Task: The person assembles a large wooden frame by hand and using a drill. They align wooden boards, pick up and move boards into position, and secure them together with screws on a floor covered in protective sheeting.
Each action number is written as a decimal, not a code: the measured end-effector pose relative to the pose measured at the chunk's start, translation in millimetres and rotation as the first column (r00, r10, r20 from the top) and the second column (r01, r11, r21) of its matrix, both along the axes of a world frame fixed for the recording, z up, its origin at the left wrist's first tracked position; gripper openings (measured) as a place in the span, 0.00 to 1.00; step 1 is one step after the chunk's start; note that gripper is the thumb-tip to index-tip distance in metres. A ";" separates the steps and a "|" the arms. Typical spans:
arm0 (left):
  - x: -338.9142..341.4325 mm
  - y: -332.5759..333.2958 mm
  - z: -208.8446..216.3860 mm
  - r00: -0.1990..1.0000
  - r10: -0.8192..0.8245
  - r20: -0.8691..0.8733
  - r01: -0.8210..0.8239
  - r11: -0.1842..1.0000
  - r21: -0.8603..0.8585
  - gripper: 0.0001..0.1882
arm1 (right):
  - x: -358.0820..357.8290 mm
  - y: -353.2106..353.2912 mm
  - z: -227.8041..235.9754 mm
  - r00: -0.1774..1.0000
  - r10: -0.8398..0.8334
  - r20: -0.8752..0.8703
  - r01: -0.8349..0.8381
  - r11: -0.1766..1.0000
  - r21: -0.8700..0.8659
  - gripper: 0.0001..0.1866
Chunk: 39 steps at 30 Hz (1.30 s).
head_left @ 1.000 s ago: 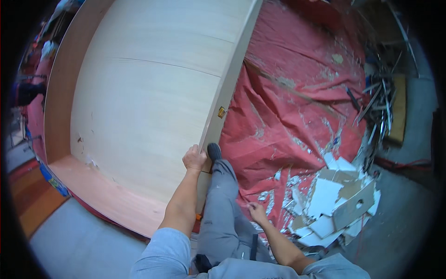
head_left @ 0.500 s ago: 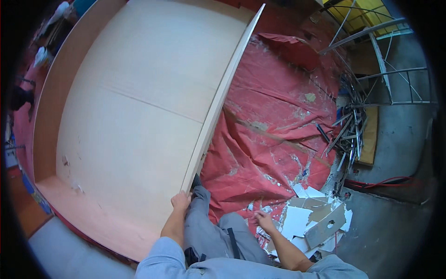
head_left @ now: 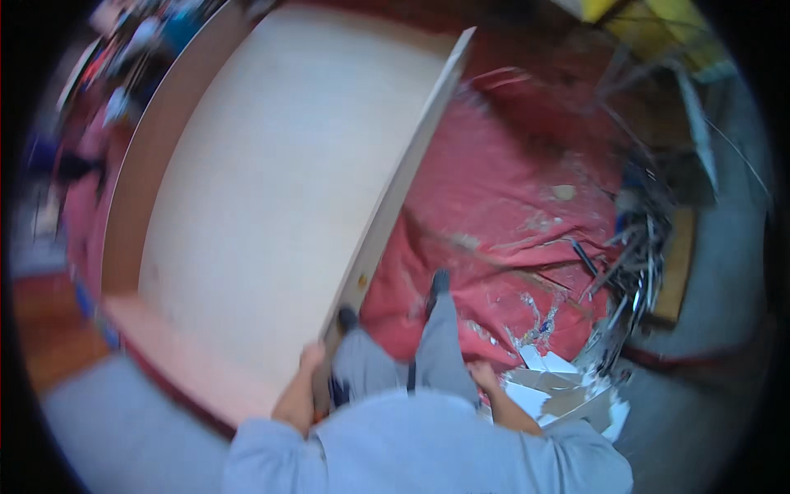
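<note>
My left hand (head_left: 313, 357) is closed on the near corner of a large shallow wooden box (head_left: 271, 173), where its right side board (head_left: 395, 181) ends. The box has a pale flat bottom and low side walls, and it fills the left and middle of the view. Beside my right leg hangs my right hand (head_left: 484, 375), blurred, its fingers loosely curled with nothing visible in them. It is nearest to a heap of broken white and grey board pieces (head_left: 543, 387). Both my feet stand close to the box's right side.
A wrinkled red sheet (head_left: 485, 165) strewn with debris covers the floor to the right. Thin metal rods (head_left: 638, 255) lie tangled beyond it, next to a yellowish board (head_left: 679, 263). A metal frame (head_left: 699, 132) stands far right. Blurred clutter (head_left: 140, 49) lies at far left.
The view has shifted and blurred. My legs have straightened from a bent posture, and I stand more upright. My left hand stays at the box's corner; my right hand has drawn in toward my leg.
</note>
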State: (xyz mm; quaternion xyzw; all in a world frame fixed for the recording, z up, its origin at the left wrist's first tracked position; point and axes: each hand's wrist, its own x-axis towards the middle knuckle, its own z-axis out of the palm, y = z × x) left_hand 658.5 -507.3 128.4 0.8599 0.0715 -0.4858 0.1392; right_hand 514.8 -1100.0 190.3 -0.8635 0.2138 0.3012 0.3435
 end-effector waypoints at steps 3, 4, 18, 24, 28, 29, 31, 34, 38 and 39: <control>25.2 -99.4 82.4 0.817 0.454 0.355 -0.420 0.891 -0.175 0.24 | 23.0 -97.1 -60.3 0.934 0.332 0.130 -0.305 0.933 -0.189 0.16; 10.2 -98.7 80.8 0.771 0.519 0.370 -0.460 0.855 -0.240 0.20 | 95.6 -82.5 -29.4 0.928 0.106 -0.358 -0.096 0.994 0.045 0.12; -153.7 -289.3 146.6 0.256 0.950 0.177 -0.949 0.282 -0.142 0.15 | 287.6 -213.0 44.8 0.944 -0.178 -0.278 0.270 0.901 0.340 0.13; -196.2 -319.8 142.5 0.319 0.930 0.182 -0.882 0.361 -0.301 0.17 | 225.9 -176.5 46.6 0.947 0.147 -0.287 -0.057 0.952 0.300 0.13; -259.0 -322.5 145.6 0.172 0.976 0.137 -0.883 0.214 -0.417 0.16 | 166.1 -168.0 21.0 0.936 0.350 -0.025 -0.327 0.896 0.302 0.17; -256.0 -321.1 142.2 0.157 0.982 0.103 -0.854 0.187 -0.485 0.15 | 162.5 -211.7 -39.6 0.967 0.253 0.016 -0.242 0.903 0.354 0.18; -304.7 -335.4 139.7 -0.011 0.999 -0.036 -0.895 -0.026 -0.444 0.13 | 143.4 -214.8 -25.9 0.950 0.283 -0.129 -0.242 0.933 0.267 0.20; -397.7 -363.1 115.3 -0.061 0.998 0.023 -0.852 -0.040 -0.521 0.13 | 127.6 -179.9 -7.8 0.344 0.932 -0.116 -0.939 0.343 -0.021 0.21; -484.1 -396.2 87.5 0.066 0.998 0.010 -0.852 0.062 -0.520 0.15 | 117.1 -143.0 13.1 0.451 0.877 -0.167 -0.892 0.448 -0.057 0.17; -512.9 -400.7 92.3 0.095 0.995 0.039 -0.886 0.102 -0.452 0.14 | 110.7 -95.8 51.4 0.684 0.708 -0.174 -0.719 0.695 0.007 0.16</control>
